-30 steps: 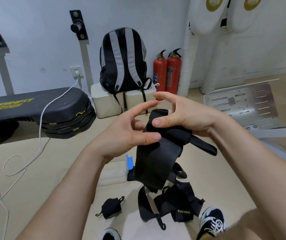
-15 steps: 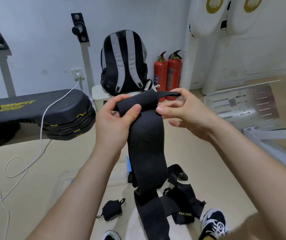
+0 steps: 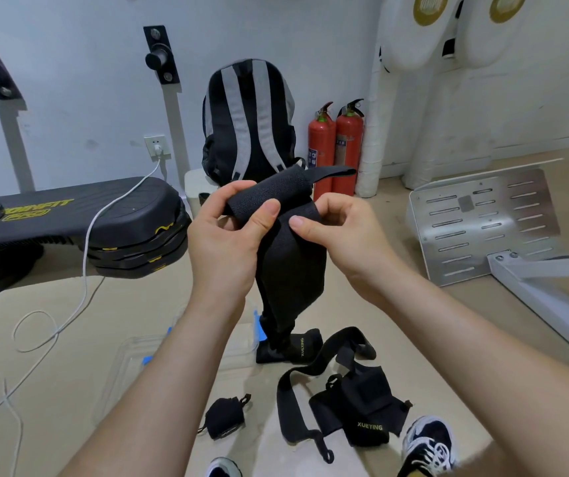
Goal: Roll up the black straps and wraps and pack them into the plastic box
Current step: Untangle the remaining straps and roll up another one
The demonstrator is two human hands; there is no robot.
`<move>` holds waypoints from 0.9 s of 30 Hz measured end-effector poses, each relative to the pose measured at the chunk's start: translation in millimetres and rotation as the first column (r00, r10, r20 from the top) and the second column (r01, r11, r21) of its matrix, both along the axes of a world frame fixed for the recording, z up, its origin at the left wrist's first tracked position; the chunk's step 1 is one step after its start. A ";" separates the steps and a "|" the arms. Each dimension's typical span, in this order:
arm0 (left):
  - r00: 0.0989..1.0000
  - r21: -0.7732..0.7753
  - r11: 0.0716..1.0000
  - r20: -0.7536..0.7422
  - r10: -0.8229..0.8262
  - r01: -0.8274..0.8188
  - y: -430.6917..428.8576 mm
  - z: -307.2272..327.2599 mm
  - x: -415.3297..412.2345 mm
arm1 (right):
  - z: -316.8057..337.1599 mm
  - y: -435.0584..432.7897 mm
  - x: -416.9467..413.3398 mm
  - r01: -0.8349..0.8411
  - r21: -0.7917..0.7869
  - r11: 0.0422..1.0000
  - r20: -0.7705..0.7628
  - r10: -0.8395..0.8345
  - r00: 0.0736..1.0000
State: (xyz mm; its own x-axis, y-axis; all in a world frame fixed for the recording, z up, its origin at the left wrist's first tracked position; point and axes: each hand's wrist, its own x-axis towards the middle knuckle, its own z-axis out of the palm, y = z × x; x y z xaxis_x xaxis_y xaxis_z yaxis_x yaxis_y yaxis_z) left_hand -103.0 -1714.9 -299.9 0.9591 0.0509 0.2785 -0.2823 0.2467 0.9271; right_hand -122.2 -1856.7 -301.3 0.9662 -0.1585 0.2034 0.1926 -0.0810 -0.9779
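step in hand: rolling, early stage. left hand (image 3: 221,249) and right hand (image 3: 341,235) close together, both pinched top end of black wrap (image 3: 290,270); few turns rolled, tail hung toward floor. plastic box (image 3: 241,342) lay on floor below. rolled wrap (image 3: 222,421) near it, loose straps (image 3: 355,404) by shoe, unrolled. next move probably called for tight, even turns, tail fed upward.

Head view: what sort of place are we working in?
Probably a gym or training room: black step platforms stacked at left, a machine's slotted metal footplate at right, and white padded equipment against the wall.
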 end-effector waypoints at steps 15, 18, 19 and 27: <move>0.978 0.220 0.969 0.196 0.067 -0.110 9.5 -7.7 9.5 | 0.5 11.6 -1.2 -0.034 0.231 0.972 -0.109 0.061 0.992; 0.967 0.310 0.945 0.253 0.024 -0.104 9.4 -10.3 7.5 | 9.7 3.3 -3.3 -0.081 0.283 0.956 -0.101 0.114 0.988; 0.964 0.331 0.939 0.265 0.003 -0.094 8.1 -11.2 6.2 | 11.8 0.8 -3.3 -0.080 0.296 0.952 -0.093 0.112 0.989; 0.972 0.252 0.946 0.065 -0.227 0.205 13.7 -5.2 6.1 | 12.4 -15.0 -4.4 -0.081 -0.082 0.993 0.022 0.083 0.996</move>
State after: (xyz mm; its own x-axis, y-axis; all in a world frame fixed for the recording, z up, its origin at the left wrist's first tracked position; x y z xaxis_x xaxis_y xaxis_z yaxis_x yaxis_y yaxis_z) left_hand -96.9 -1701.2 -305.2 0.9093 -0.2345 0.3437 -0.3336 0.0828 0.9391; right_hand -126.5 -1871.6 -288.9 0.9697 -0.0613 0.2365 0.2260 -0.1427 -0.9636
